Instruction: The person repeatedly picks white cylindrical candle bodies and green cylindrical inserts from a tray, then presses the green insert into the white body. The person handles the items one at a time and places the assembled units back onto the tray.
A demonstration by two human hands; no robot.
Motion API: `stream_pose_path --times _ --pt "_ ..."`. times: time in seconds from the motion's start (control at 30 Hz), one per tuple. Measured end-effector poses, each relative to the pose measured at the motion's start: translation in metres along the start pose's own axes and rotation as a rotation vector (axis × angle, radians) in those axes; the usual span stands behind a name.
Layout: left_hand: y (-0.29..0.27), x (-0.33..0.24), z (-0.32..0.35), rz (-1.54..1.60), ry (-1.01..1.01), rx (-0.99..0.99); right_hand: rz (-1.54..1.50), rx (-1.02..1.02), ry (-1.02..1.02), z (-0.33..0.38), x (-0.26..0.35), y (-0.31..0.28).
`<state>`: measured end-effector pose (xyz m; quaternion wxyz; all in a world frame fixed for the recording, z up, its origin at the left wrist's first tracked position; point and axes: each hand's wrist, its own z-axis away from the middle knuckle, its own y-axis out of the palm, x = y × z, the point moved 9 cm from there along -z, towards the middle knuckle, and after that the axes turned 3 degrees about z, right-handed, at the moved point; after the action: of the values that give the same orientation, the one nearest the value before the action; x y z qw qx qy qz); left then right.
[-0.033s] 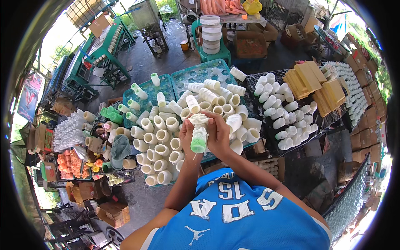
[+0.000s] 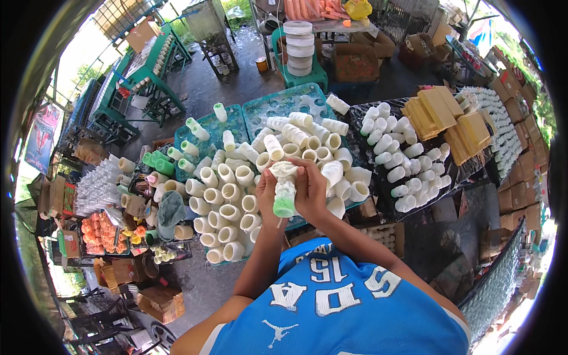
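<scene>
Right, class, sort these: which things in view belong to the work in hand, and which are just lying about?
Seemingly in the work:
left hand and right hand, both holding
green-and-white piece
nearby cream hollow cylinders

Seemingly lying about:
yellow blocks
stacked white discs
green stool

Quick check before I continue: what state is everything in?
Left hand, gripping the piece
Right hand, gripping it too
Piece, held, green end lower in view
Pale tubes, heaped, many showing open ends
White discs, stacked
Carton right of them, open
Yellow blocks, piled
</scene>
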<state>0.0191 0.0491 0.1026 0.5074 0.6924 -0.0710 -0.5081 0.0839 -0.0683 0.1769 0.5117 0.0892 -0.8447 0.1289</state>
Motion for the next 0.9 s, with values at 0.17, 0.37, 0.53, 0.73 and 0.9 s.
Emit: stream_pose_path --times 0.17,0.37,0.53,0.73,0.9 --pt "-0.008 0.015 -0.005 0.147 -0.156 -0.011 -0.109 0.144 0.043 -0.009 -0.009 0.002" --pt "-0.004 0.021 0.006 0.084 -0.245 0.01 -0.128 0.221 0.02 -0.01 -0.001 0.0" --pt "-0.011 0.037 0.006 0.161 -0.379 0.037 -0.105 0.237 0.1 -0.011 -0.008 -0.001" --pt "-0.013 0.061 -0.002 0.387 -0.419 -0.099 -0.149 0.193 0.221 -0.008 -0.026 -0.004" --pt "0.007 0.055 0.007 0.359 -0.434 -0.064 -0.258 0.221 0.346 -0.014 -0.042 0.0"
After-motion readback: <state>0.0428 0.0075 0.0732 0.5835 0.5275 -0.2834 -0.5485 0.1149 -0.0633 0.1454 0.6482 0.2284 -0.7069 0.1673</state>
